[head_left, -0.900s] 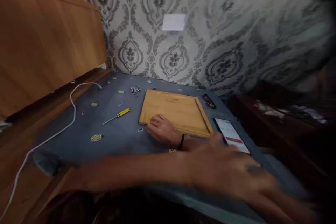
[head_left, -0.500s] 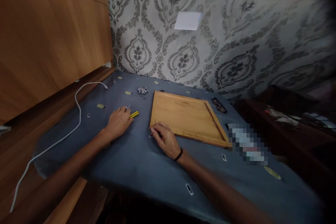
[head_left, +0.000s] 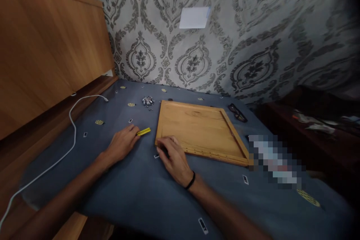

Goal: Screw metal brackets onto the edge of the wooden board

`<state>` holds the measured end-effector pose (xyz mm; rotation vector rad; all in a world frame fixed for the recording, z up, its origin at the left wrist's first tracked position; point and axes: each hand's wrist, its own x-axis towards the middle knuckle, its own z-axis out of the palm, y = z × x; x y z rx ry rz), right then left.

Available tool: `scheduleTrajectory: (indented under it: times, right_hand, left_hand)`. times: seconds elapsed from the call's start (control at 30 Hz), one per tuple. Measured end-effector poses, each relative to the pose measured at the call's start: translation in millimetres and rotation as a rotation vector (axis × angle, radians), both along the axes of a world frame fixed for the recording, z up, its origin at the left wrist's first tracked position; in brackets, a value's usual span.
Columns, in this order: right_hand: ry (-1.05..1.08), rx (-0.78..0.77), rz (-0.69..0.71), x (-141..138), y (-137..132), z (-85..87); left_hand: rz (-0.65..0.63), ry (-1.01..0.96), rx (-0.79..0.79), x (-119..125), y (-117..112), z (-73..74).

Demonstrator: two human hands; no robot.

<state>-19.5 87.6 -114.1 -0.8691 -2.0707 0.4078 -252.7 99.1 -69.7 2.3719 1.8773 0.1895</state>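
Note:
My left hand (head_left: 122, 143) rests low over the blue cloth with its fingers closed around a slim yellow stick-shaped tool (head_left: 144, 131). The tool's free end points right, toward a shallow wooden tray-like panel (head_left: 202, 127) with raised edges. At that panel's near left corner is my right hand (head_left: 173, 157), with a black band at the wrist. Its thumb and index finger are curled together at the corner; whatever lies between them is hidden. A row of small dark holes or marks runs along the panel's near edge.
Small shiny metal pieces (head_left: 147, 101) lie heaped behind the panel's left corner. Glasses (head_left: 237, 113) lie to the panel's right, beside a blurred-out item (head_left: 274, 161). A white cable (head_left: 73, 120) runs along the left. A wooden cabinet (head_left: 50, 48) and patterned wall bound the table.
My view has shifted, so the table's things sit a little lower and mostly further left. The yellow tool in my left hand is slightly closer to the panel. My right hand stays at the corner.

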Motion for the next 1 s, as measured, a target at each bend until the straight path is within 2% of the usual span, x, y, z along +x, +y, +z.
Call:
scheduleTrajectory:
  times: [0.2,0.4,0.53,0.63,0.77,0.83,0.9,1.0]
  right_hand:
    - [0.027,0.053,0.03,0.0,-4.9,1.2]
    - [0.031,0.127,0.065,11.3,-24.7,25.0]
    - [0.026,0.154,0.066,30.3,-35.3,29.6]
    - [0.04,0.155,0.043,39.2,-37.4,25.3]
    - [0.028,0.16,0.05,41.3,-37.3,20.3]
    - [0.026,0.164,0.05,41.3,-37.3,19.8]
    - [0.034,0.162,0.043,42.1,-37.5,21.2]
    - [0.055,0.147,0.044,45.4,-39.4,27.5]
  left_hand:
    - [0.219,0.173,-0.008,4.5,12.8,20.8]
    - [0.196,0.28,-0.083,18.9,42.6,42.6]
    - [0.091,0.268,-0.016,53.7,57.3,56.0]
    - [-0.096,0.211,0.093,105.3,65.9,61.8]
    - [-0.447,0.12,0.152,183.0,77.8,50.9]
    - [-0.561,0.073,0.17,209.2,82.9,40.2]
    - [-0.606,0.023,0.184,219.9,88.3,30.9]
    - [-0.546,-0.071,0.211,203.5,100.8,23.9]
